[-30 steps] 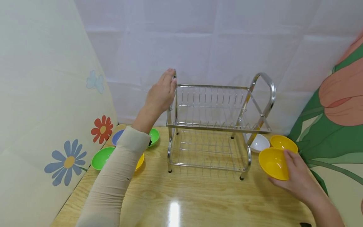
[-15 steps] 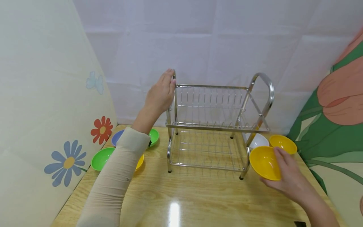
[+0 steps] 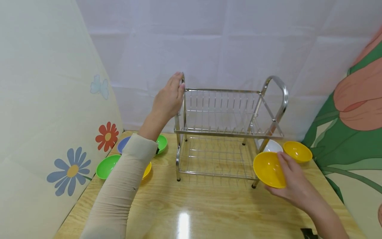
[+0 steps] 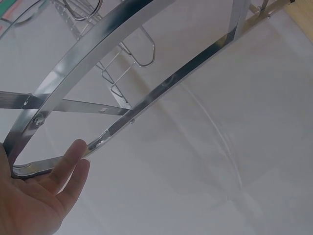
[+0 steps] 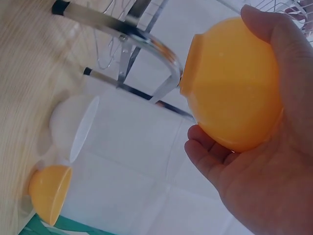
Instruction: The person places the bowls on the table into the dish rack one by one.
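Note:
A two-tier metal dish rack stands on the wooden table. My left hand holds the top of its left side handle; in the left wrist view the fingers pass around the bent bar. With my right hand I grip a yellow bowl by its side, thumb and fingers spread around it. The bowl is raised in front of the rack's right leg, tilted, its inside facing the head camera. From the right wrist its rounded underside and foot ring show.
Behind the held bowl, a white bowl and another yellow bowl stand at the table's right. Left of the rack are green bowls, a blue-purple bowl and a yellow bowl, partly behind my left sleeve. Cloth-covered walls border the table.
My right hand has carried the yellow bowl leftward, from beside the other yellow bowl to in front of the rack's right leg. My left hand stays on the rack handle.

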A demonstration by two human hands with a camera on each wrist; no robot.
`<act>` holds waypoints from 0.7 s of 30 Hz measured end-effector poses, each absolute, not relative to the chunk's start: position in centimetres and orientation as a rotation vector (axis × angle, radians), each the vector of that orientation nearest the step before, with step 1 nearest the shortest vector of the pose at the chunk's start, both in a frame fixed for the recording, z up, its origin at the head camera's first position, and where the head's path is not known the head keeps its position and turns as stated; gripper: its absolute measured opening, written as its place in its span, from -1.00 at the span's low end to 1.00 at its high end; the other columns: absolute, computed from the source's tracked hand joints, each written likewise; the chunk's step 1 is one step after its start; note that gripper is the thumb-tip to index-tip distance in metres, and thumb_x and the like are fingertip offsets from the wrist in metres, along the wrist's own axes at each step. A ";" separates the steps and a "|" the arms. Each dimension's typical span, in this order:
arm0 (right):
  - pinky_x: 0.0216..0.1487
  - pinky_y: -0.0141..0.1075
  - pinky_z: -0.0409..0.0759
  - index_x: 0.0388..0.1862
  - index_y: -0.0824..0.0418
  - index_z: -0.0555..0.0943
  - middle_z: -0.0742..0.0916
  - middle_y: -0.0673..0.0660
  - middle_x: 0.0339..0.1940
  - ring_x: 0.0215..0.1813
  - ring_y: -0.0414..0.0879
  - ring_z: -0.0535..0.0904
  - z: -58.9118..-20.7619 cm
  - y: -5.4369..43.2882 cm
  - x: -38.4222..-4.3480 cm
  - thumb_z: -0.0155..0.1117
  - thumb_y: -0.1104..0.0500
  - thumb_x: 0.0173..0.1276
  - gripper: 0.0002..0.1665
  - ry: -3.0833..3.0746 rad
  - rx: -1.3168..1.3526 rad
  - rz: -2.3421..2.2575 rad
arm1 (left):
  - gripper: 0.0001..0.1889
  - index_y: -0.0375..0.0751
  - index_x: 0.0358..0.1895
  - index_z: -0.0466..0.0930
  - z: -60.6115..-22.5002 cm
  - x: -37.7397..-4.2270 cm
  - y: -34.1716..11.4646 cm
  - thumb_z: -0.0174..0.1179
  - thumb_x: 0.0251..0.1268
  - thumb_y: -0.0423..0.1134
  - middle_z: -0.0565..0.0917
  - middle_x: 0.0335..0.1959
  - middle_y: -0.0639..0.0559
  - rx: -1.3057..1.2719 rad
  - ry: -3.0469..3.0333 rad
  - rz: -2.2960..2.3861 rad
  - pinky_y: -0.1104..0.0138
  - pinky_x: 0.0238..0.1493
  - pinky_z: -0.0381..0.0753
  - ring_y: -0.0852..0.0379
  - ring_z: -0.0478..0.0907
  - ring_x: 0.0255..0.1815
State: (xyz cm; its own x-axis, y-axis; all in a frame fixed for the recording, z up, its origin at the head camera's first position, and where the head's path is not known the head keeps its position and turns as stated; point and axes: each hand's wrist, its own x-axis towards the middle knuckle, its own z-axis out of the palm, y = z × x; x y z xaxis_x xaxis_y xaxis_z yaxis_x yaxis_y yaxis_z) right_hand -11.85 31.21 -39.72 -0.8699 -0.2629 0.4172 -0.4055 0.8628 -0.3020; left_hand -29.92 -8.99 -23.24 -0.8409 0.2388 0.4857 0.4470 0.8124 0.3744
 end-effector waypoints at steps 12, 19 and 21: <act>0.05 0.45 0.47 0.54 0.56 0.10 0.27 0.59 0.42 0.28 0.51 0.30 -39.5 29.4 -12.3 0.76 0.06 -0.19 0.45 -2.709 0.527 0.576 | -0.41 -0.11 0.62 0.07 -23.4 -30.0 -9.0 -0.39 0.69 0.03 0.12 0.64 0.00 -0.509 -2.557 -0.689 -0.03 0.46 0.35 -0.16 0.25 0.54; 0.09 0.44 0.46 0.53 0.55 0.11 0.27 0.56 0.43 0.32 0.48 0.26 -39.5 28.1 -12.5 0.77 0.07 -0.21 0.45 -2.700 0.550 0.599 | -0.42 -0.12 0.61 0.09 -23.4 -30.0 -9.0 -0.36 0.69 0.02 0.13 0.64 -0.01 -0.511 -2.545 -0.693 -0.04 0.44 0.38 -0.20 0.30 0.50; 0.12 0.45 0.44 0.54 0.54 0.11 0.25 0.56 0.45 0.34 0.49 0.25 -39.4 27.8 -12.5 0.77 0.06 -0.19 0.44 -2.715 0.543 0.619 | -0.42 -0.12 0.61 0.08 -23.4 -30.0 -9.0 -0.37 0.69 0.02 0.12 0.64 -0.01 -0.510 -2.546 -0.691 -0.03 0.43 0.38 -0.19 0.29 0.51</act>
